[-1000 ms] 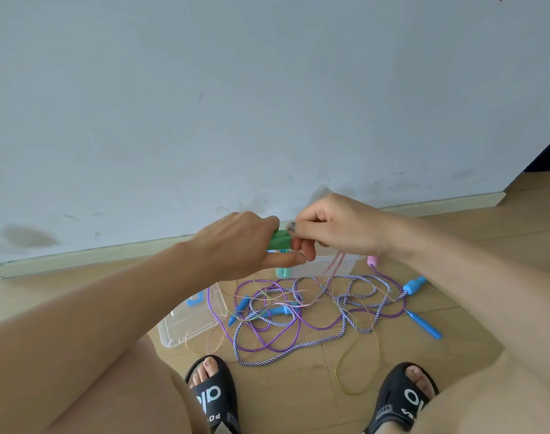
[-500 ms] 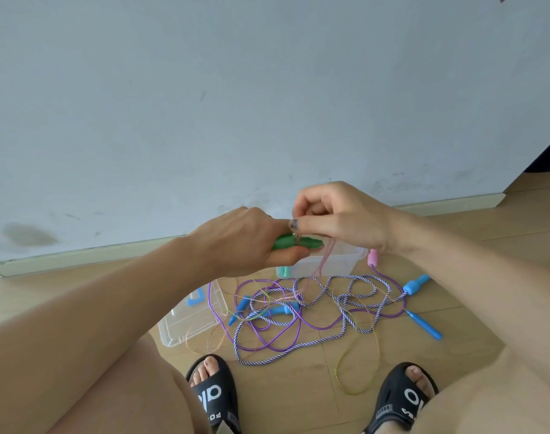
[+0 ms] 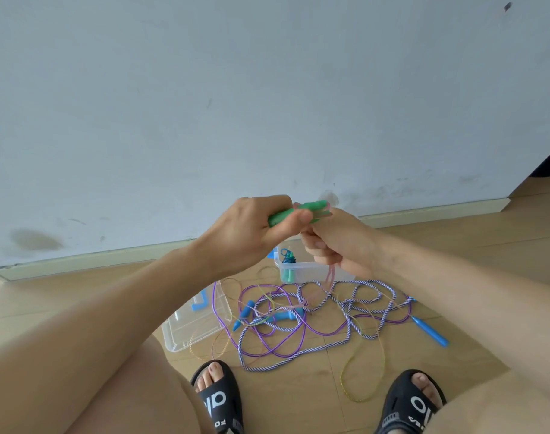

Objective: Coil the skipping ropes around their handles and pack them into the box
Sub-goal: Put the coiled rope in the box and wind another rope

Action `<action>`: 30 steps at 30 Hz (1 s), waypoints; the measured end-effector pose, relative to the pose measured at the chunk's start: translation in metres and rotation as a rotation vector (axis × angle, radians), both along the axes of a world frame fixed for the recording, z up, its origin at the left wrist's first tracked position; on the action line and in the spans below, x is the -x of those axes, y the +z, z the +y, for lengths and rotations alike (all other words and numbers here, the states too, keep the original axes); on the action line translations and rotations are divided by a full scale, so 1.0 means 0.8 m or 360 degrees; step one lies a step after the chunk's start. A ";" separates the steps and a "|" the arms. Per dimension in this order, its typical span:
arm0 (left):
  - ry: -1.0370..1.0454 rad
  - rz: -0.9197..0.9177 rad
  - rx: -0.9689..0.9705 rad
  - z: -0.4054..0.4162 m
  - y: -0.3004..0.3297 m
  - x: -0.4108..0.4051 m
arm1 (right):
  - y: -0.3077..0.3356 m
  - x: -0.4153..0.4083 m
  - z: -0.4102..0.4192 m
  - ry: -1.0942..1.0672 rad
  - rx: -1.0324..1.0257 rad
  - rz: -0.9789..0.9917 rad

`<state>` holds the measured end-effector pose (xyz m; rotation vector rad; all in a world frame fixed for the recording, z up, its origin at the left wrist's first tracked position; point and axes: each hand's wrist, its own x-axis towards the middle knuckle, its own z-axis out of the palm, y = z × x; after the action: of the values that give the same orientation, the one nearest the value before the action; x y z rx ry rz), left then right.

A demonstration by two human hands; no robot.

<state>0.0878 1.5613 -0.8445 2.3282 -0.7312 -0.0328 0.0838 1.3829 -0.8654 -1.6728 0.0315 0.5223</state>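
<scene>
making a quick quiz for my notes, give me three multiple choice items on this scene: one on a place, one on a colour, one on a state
1. Where is the clear box?
A. on the floor by the wall
B. on the person's lap
C. between the sandals

2. What colour are the handles held in the left hand?
A. blue
B. green
C. yellow

3. How does the striped rope lie?
A. coiled round its handles
B. loose and tangled on the floor
C. packed in the box

Answers:
1 A, it stands on the floor close to the skirting.
2 B, green shows beside the thumb.
3 B, it sprawls in loops among the purple rope, while the right hand holds the pink cord.
</scene>
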 end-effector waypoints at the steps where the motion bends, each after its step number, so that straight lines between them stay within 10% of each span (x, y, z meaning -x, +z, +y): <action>1: 0.0041 0.0041 0.0027 0.000 0.001 -0.002 | -0.001 0.000 0.004 -0.0066 0.0033 0.0014; 8: 0.0395 0.0112 -0.0133 0.013 -0.017 -0.033 | -0.007 0.022 0.033 -0.0343 0.0678 -0.0607; 30: -0.0357 -0.0600 -0.0942 0.019 -0.021 -0.019 | 0.039 0.019 -0.011 0.0230 0.1002 -0.1134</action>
<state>0.1030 1.5763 -0.8616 2.8341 -1.3144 0.1070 0.0684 1.3739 -0.8339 -2.4105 -0.4925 -0.0212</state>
